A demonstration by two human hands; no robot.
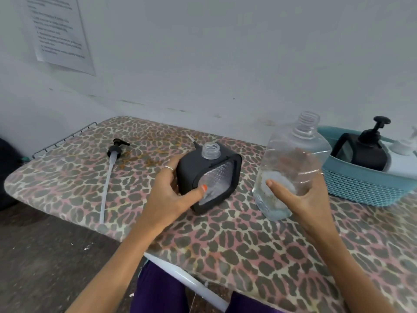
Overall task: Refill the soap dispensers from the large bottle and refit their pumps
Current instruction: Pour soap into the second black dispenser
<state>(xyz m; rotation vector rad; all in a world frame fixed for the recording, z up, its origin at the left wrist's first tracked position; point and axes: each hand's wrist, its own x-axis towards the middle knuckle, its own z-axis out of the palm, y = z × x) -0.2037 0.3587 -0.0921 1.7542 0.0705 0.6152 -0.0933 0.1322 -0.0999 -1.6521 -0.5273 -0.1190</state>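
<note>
Two hands at work on a spotted board (225, 245): left hand (171, 188) gripping the black dispenser (209, 177), cap off, thumb on its clear front. Right hand (300, 195) wrapped round the big bottle (291, 163), open and tilted. Loose pump (112, 168) lying well left; basket (361, 186) at right with another dispenser (370, 147).

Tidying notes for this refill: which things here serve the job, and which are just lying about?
Job: large bottle, open dispenser, loose pump, pumped dispenser in the basket.
Lying about: wall paper sheet, wire rack.
</note>
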